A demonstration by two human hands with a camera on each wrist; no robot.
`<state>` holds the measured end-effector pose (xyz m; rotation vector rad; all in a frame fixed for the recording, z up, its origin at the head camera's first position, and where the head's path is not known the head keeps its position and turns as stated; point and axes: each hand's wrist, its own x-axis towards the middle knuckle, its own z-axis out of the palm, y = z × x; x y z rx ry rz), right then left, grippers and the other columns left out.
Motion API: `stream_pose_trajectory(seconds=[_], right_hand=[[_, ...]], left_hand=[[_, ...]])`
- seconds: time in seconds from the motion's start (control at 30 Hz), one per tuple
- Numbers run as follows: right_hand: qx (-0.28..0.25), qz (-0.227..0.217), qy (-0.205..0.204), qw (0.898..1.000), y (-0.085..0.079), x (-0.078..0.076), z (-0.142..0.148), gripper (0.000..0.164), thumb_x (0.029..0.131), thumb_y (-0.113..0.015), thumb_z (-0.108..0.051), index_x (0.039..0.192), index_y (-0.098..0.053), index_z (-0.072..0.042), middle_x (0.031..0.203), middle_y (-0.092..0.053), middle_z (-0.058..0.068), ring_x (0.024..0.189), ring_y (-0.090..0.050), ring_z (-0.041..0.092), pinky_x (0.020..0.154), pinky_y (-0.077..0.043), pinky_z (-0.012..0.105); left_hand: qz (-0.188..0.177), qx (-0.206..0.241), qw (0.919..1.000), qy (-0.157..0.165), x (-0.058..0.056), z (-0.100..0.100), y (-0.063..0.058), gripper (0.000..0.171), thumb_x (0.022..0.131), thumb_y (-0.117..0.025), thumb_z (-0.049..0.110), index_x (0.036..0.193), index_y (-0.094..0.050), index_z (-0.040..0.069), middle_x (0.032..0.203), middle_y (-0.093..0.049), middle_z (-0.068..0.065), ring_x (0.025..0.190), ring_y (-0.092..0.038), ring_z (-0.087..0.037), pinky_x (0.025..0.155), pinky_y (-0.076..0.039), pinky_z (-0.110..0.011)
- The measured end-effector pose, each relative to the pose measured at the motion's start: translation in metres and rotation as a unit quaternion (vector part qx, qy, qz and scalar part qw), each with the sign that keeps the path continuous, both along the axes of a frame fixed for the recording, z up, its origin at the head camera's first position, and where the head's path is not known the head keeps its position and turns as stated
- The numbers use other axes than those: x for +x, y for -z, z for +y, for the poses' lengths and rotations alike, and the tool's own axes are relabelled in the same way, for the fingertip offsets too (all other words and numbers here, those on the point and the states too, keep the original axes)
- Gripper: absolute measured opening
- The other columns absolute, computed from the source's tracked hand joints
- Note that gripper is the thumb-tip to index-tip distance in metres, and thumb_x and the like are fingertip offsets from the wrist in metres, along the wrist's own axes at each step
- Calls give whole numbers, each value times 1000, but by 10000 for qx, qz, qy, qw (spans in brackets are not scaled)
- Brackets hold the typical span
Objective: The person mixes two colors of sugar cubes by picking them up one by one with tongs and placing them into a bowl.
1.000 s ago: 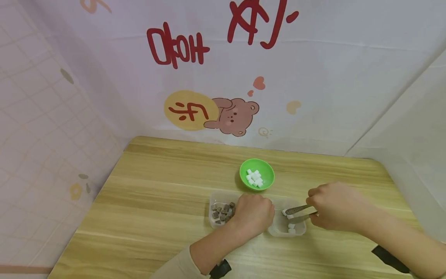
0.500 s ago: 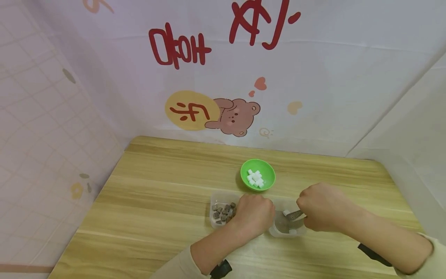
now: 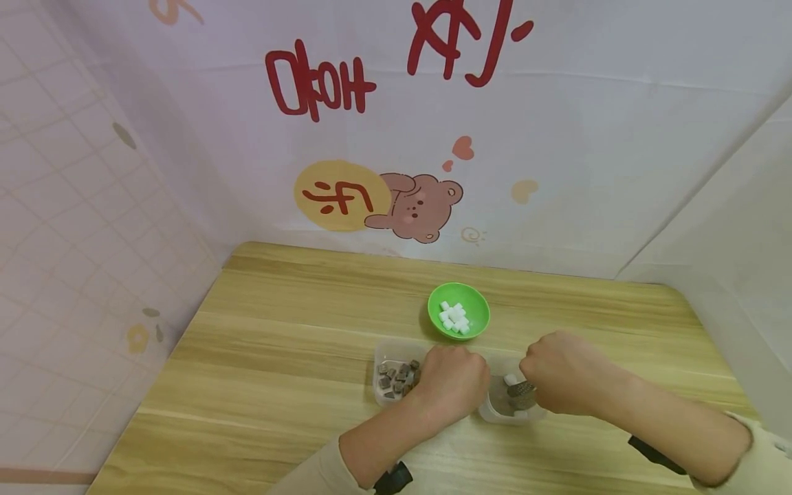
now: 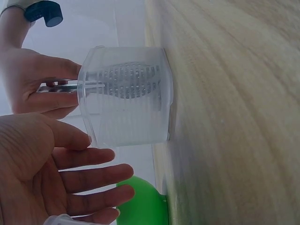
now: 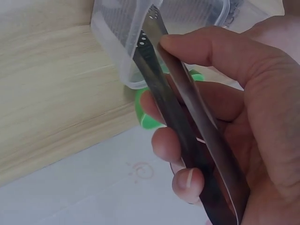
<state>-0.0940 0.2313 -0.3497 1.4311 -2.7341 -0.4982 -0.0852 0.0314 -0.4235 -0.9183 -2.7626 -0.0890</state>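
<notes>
My right hand (image 3: 569,375) grips metal tongs (image 5: 187,117) with perforated tips. The tips reach down into the right clear plastic container (image 3: 489,414); a white cube (image 3: 510,379) sits beside them and another (image 3: 520,414) lies near the front wall. Whether the tips pinch a cube is hidden. Over the gap between the two containers is my left hand (image 3: 454,378). In the left wrist view its fingers (image 4: 98,180) are extended and spread, with the thumb at the container's rim. The left container (image 3: 377,393) holds several brown-grey cubes (image 3: 399,379), partly covered by that hand.
A green bowl (image 3: 476,302) with several white cubes (image 3: 454,316) stands just behind the containers. The wooden table (image 3: 278,344) runs back to a printed white wall cloth (image 3: 588,151), with cloth sides left and right.
My right hand has moved left and the tongs have come deeper over the right container, their arms closer together in view. The left hand has stayed nearly in place.
</notes>
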Motion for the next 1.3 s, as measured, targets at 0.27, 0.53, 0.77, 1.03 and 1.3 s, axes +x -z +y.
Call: stream_pose_trajectory(seconds=[0.27,0.53,0.77,1.03,1.3], right_hand=[[-556,-627,394,9957,2,2,16,40,66,-80,-13,57,-42,-23,60,-31,-15,59,-19,5,52,-22,25],[-1645,-434,167,9853,2,1,47,32,67,-88,-18,65,-57,-28,66,-40,-23,57,-28,-6,48,-30,20],[-2651,6,-26,9642,1,2,69,24,67,-90,-19,78,-71,-27,76,-58,-24,58,-39,-15,46,-34,13],[-3516,408,65,9352,-5,-2,71,54,104,-54,-57,86,-81,-14,83,-73,-8,55,-54,-8,47,-41,13],[-4217,1105,211,8997,5,-20,52,54,102,-56,-58,86,-81,-13,83,-76,-2,54,-62,6,48,-45,19]], left_hand=[[-74,346,9993,-84,1,0,7,47,92,-70,23,51,-46,24,49,-43,10,42,-40,-7,39,-32,-28],[-352,583,9977,-55,1,0,6,47,93,-68,21,52,-45,22,49,-43,9,43,-39,-8,40,-32,-28],[-261,334,9991,-78,1,2,4,45,91,-69,18,52,-46,23,49,-41,10,43,-37,-7,38,-32,-28],[-298,230,9992,-101,1,3,0,43,92,-68,20,53,-50,23,51,-44,9,44,-41,-8,39,-35,-30],[-293,281,9991,-98,0,3,-2,44,93,-69,22,53,-50,23,50,-45,9,43,-43,-9,39,-34,-30]])
